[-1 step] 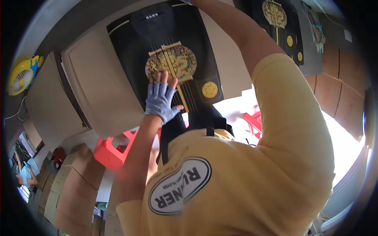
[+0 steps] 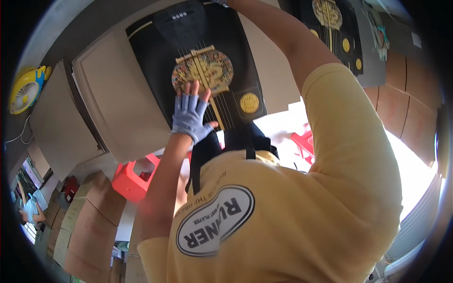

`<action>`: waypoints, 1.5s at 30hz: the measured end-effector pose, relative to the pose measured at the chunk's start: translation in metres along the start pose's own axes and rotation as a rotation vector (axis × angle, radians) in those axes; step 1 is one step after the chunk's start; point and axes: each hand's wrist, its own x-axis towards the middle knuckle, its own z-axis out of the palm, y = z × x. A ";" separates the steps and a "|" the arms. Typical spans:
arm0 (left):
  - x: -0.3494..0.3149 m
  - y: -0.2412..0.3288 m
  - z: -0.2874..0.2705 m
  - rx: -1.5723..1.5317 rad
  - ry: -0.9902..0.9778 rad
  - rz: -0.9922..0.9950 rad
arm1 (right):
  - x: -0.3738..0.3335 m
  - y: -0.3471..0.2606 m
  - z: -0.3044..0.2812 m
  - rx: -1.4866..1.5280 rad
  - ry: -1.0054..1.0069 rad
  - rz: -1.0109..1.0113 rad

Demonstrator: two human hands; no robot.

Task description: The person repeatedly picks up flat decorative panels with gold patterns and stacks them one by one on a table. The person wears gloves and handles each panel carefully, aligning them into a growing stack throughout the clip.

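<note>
- left hand (image 2: 190, 115)?
- gloved, palm flat on the black panel (image 2: 198, 40), fingers apart, tips by the emblem's (image 2: 218, 70) lower edge.
- right hand (image 2: 220, 2)?
- at panel's far edge, mostly cropped, can't tell grip.
- panel where?
- on brown surface (image 2: 276, 70), ahead of the yellow shirt (image 2: 302, 203). red stool (image 2: 126, 183) left of the left forearm (image 2: 163, 188).

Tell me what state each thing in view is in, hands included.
Black decorated panel, face up, partly covered
Left hand, gloved, fingers spread, over that panel
Right hand, mostly cut off, grip unclear
Second black panel, decorated side showing
Yellow fan, running or off, cannot tell
Cardboard boxes, stacked
</note>
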 end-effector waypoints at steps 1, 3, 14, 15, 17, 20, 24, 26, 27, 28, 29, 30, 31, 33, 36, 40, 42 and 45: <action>0.002 -0.002 -0.001 -0.004 0.046 0.026 | -0.017 -0.001 0.012 -0.090 0.137 -0.151; 0.007 -0.006 0.002 0.041 0.094 0.050 | -0.075 -0.010 0.044 -0.180 0.314 -0.366; 0.012 -0.011 0.012 0.114 0.130 0.106 | -0.412 -0.063 0.112 -0.214 -0.253 -0.340; 0.011 -0.006 0.009 0.093 0.097 0.072 | -0.431 -0.066 0.119 -0.133 -0.156 -0.346; 0.010 -0.005 0.008 0.087 0.101 0.057 | -0.439 -0.083 0.105 -0.101 -0.118 -0.264; 0.010 0.003 0.019 -0.008 0.211 -0.007 | -0.391 -0.103 0.059 0.190 -0.006 -0.219; 0.013 0.027 0.039 0.029 0.363 -0.148 | -0.230 -0.144 0.026 0.139 0.020 -0.289; 0.011 0.030 0.040 0.015 0.409 -0.166 | -0.127 -0.176 0.029 0.200 0.457 -0.493; 0.010 0.030 0.042 -0.011 0.497 -0.152 | -0.070 -0.187 0.033 0.125 0.487 -0.485; 0.011 0.034 0.041 -0.025 0.490 -0.138 | -0.015 -0.187 0.041 -0.142 0.458 -0.350; 0.014 0.040 0.040 -0.053 0.458 -0.101 | 0.039 -0.169 0.064 -0.412 0.381 -0.170; 0.014 0.037 0.044 -0.052 0.447 -0.129 | 0.075 -0.192 0.045 -0.135 0.391 -0.238; 0.014 0.038 0.047 -0.062 0.427 -0.118 | 0.094 -0.197 0.045 -0.124 0.521 -0.263; 0.010 0.038 0.039 0.016 0.323 -0.154 | 0.100 -0.217 0.073 -0.076 0.718 -0.303; 0.012 0.038 0.043 0.054 0.380 -0.186 | 0.018 -0.244 0.076 -0.151 0.392 -0.485; 0.027 0.033 0.053 -0.020 0.426 -0.192 | -0.117 -0.287 0.104 0.025 0.048 -0.809; 0.027 0.031 0.061 0.027 0.503 -0.190 | -0.163 -0.308 0.118 -0.026 0.028 -1.040; 0.018 0.032 0.052 0.185 0.553 -0.158 | -0.208 -0.332 0.137 0.299 -0.270 -1.234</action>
